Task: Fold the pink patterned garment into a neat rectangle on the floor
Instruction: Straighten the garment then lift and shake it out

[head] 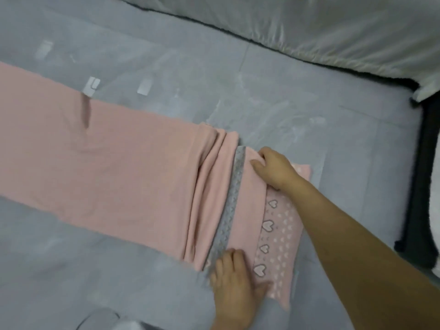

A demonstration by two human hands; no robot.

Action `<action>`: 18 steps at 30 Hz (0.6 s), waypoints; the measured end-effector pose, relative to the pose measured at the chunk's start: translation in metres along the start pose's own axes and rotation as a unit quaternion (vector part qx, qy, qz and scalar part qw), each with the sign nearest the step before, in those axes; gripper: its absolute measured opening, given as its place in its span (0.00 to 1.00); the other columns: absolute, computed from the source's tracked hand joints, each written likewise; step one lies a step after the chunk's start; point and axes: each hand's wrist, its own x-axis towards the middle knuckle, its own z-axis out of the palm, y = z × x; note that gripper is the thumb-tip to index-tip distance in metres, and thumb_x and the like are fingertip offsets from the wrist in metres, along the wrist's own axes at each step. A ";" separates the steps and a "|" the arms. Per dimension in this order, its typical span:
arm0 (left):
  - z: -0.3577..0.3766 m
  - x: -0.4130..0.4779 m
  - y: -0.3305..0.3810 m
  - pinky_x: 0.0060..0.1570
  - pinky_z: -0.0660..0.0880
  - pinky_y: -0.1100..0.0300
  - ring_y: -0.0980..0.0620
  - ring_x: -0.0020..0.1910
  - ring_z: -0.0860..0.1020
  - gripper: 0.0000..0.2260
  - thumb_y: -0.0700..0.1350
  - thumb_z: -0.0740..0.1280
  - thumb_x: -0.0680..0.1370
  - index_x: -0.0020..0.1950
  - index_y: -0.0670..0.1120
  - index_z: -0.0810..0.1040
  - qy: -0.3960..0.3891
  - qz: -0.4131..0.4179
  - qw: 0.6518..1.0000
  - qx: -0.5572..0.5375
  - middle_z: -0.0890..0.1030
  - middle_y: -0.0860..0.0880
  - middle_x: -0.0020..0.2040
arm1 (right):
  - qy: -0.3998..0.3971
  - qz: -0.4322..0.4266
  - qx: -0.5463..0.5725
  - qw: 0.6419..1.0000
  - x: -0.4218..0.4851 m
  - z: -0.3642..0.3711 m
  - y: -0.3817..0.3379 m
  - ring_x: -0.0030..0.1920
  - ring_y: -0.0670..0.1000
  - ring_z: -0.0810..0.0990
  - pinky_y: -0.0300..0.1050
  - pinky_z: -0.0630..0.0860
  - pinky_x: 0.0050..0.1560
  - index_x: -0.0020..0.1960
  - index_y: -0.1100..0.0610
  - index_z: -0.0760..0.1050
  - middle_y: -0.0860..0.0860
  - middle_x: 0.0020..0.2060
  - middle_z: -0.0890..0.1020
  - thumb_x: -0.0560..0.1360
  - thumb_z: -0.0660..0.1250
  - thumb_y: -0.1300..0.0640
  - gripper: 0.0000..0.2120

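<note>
- Seen from above: a long pink garment (114, 160) lying flat on a grey tiled floor (273, 91), stretching from the left edge toward the lower right.
- At the garment's right end, a folded-over part with a grey patterned band (228, 217) across it, and beyond the band a panel printed with white hearts and dots (281, 241).
- Bunched folds of pink cloth just left of the band.
- Right hand (273, 170) at the far end of the band, fingers curled, pinching the folded pink edge.
- Left hand (235, 284) at the near end of the band, pressed flat on the cloth with fingers close together; no clear grip visible.
- White bedding (309, 32) with a dark edge beyond the garment, along the top right.
- Small pale marks (91, 88) on the floor just past the garment's far edge.
</note>
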 end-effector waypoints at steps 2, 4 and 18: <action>0.005 0.000 0.005 0.39 0.76 0.54 0.49 0.46 0.72 0.33 0.66 0.69 0.51 0.51 0.51 0.73 0.027 -0.032 0.999 0.007 0.77 0.51 0.50 | 0.005 -0.022 0.059 0.998 -0.002 -0.006 -0.003 0.44 0.57 0.75 0.44 0.67 0.42 0.59 0.55 0.67 0.55 0.47 0.75 0.75 0.61 0.56 0.13; 0.010 0.000 0.002 0.42 0.74 0.55 0.48 0.46 0.74 0.24 0.57 0.70 0.58 0.50 0.51 0.73 0.058 -0.033 0.998 -0.016 0.76 0.50 0.50 | -0.009 -0.074 0.095 0.993 -0.003 -0.011 -0.006 0.43 0.53 0.76 0.40 0.68 0.43 0.56 0.51 0.71 0.51 0.45 0.76 0.73 0.60 0.62 0.13; -0.016 -0.018 0.009 0.51 0.73 0.51 0.45 0.54 0.74 0.30 0.67 0.58 0.62 0.53 0.46 0.72 0.000 -0.113 0.988 -0.105 0.75 0.48 0.54 | -0.122 -0.102 -0.058 0.986 -0.017 -0.041 -0.032 0.46 0.51 0.72 0.39 0.65 0.46 0.64 0.57 0.71 0.52 0.46 0.72 0.69 0.69 0.62 0.23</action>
